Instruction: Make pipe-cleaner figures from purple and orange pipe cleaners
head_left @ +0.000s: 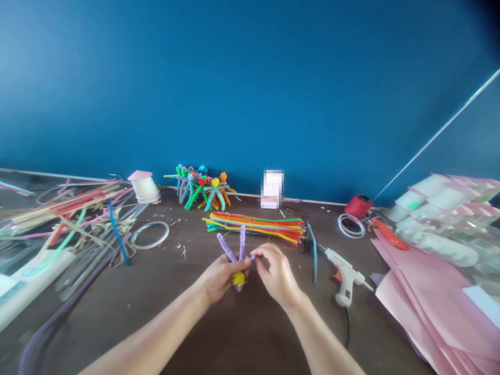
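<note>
One left hand (221, 278), one right hand (276, 275), two purple stems (233, 247), one pipe-cleaner bundle (255, 229), one glue gun (346, 273), one red spool (358, 206), one pink-topped cup (144, 188).

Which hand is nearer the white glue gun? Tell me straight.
Right. The right hand is left of the white glue gun in this view, not touching it. The left hand is farther left, on the far side of the right hand.

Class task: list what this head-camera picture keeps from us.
- Purple pipe cleaner: middle hidden by the left hand, head view.
- Card by the wall: print blurred out, head view.
- Pink paper: cut off by the right and bottom edges, head view.
</note>
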### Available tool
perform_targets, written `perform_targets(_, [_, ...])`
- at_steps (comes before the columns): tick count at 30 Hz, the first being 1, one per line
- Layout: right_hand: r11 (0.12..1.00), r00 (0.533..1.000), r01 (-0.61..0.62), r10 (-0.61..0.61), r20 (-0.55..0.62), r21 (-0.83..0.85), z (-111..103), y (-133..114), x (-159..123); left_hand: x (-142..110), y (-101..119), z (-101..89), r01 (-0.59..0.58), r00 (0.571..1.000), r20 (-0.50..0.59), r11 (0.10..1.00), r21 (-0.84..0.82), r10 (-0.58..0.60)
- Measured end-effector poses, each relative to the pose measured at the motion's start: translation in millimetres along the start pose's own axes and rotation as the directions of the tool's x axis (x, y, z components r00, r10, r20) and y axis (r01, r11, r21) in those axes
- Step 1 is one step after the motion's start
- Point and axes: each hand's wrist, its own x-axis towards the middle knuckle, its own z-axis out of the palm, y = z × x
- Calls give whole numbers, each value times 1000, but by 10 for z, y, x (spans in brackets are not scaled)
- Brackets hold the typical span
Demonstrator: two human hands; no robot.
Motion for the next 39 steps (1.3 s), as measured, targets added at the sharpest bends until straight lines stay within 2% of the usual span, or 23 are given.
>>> perform_targets(14, [989,997,-72,76,22,-131,29,-11,-21,19,-27,2,-107,989,-100,994,22,109])
perform_targets(19, [983,999,-45,49,19,-180,68,12,-34,31,-35,-5,-110,986,-121,993,32,113])
perform_targets(23, [984,999,-13,19,37,-177,69,-3,-41,46,-34,-9,-159,974,-155,985,62,167])
perform_targets(28, [984,999,17,-9,41,-179,22,-36,-39,49,-14,-7,-204,945,-209,954,221,251])
perform_targets(33, [969,996,65,-47,81,-237,-37,-11,-12,56,6,-53,-248,918,-171,853,459,358])
perform_targets(39, [970,995,69,-49,91,-232,-63,-2,6,61,38,-108,-204,946,-76,761,616,316])
